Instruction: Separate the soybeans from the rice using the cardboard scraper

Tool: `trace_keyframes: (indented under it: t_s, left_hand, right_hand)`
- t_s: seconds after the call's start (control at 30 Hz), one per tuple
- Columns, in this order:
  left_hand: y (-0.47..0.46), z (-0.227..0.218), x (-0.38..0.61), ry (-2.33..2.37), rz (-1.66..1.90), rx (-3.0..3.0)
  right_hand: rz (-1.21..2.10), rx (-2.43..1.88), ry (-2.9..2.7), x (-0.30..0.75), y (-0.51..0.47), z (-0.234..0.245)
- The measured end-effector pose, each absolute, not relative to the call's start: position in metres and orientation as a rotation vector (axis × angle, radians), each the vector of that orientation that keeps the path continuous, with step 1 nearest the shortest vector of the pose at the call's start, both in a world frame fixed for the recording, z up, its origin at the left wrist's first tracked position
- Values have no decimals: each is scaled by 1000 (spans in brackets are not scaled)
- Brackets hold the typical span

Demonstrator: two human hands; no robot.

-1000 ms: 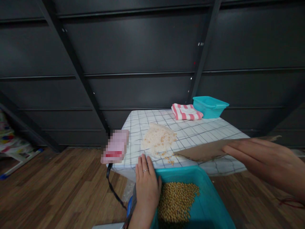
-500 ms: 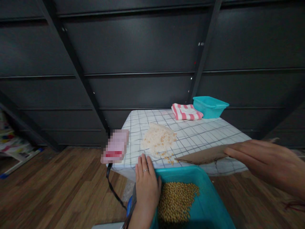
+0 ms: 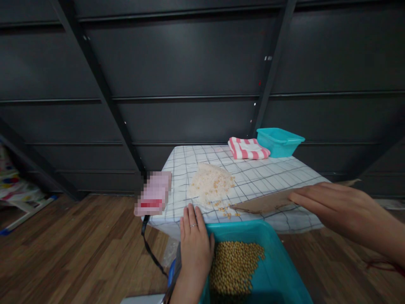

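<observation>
My left hand [image 3: 195,245] lies flat with fingers stretched at the table's front edge, beside the left rim of a teal basin [image 3: 281,261]. Soybeans [image 3: 234,264] cover much of the basin's bottom. A flat piece of cardboard [image 3: 262,202] is gripped in my right hand [image 3: 329,202], its tip low over the tablecloth near the front edge. Several loose soybeans [image 3: 228,214] lie between that tip and my left hand. Behind them spreads a pile of rice [image 3: 210,181] with soybeans scattered through it.
A checked tablecloth [image 3: 182,162] covers the table. At the back right sit a folded red-and-white striped towel [image 3: 248,148] and a smaller teal basin [image 3: 280,143]. A blurred pink object [image 3: 155,192] is at the left edge, above a black strap [image 3: 148,245]. A dark panelled wall stands behind.
My right hand and the cardboard have shifted slightly to the left. A few soybeans near the cardboard's tip have moved or come into view. My left hand stays in place.
</observation>
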State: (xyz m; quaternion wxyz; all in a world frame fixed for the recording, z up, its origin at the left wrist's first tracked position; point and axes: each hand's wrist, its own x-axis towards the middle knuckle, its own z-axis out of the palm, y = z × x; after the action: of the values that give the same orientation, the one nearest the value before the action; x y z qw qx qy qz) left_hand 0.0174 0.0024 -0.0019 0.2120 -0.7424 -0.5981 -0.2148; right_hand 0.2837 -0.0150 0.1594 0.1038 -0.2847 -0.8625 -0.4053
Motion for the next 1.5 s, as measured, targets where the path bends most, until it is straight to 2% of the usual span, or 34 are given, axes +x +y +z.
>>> trace_keyframes:
  t_s: [0.33, 0.7, 0.97, 1.5]
  left_hand:
    - [2, -2, 19, -1696, -598, -2095]
    - [3, -7, 14, -1685, -556, -2140]
    - [1, 2, 21, -1755, -616, -2096]
    - [4, -5, 17, -1658, -550, -2098]
  right_hand:
    - [-1297, -841, -2495, 286, -13, 161]
    - [-1138, -914, -2513, 291, -13, 154]
    - [-1249, -847, -2492, 287, -8, 156]
    - [-1251, -801, -2477, 289, -13, 162]
